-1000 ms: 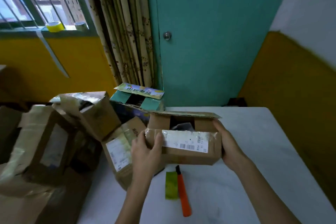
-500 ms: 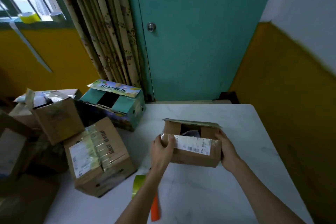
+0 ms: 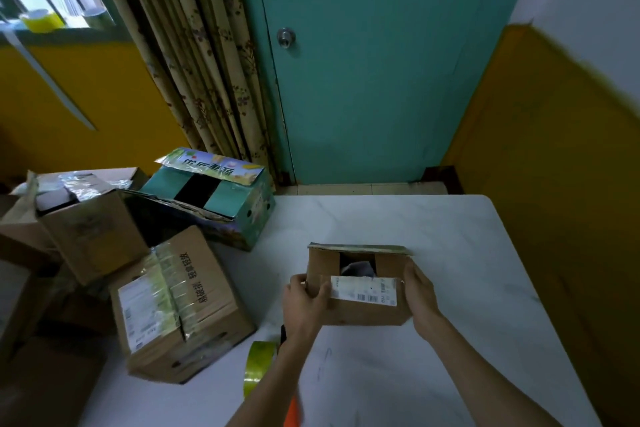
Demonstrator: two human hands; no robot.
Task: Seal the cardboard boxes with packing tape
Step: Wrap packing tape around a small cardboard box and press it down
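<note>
A small brown cardboard box (image 3: 363,312) with a white barcode label stands on the white table (image 3: 450,270), its top flaps partly open so dark contents show. My left hand (image 3: 304,302) grips its left end, thumb curled over the front flap. My right hand (image 3: 420,291) holds the right end, fingers wrapped round the corner. A roll of yellow-green packing tape (image 3: 258,369) stands on edge beside my left forearm. The orange handle of a cutter (image 3: 292,414) pokes out from under that forearm.
A taped brown box (image 3: 180,305) lies at the table's left. Behind it are a teal printed box (image 3: 221,198) with open flaps and an open brown box (image 3: 83,218). More cardboard is piled at far left. A teal door and a curtain stand beyond.
The small box has come down from in front of me onto the table, further right of the pile. Both hands keep their hold on its ends.
</note>
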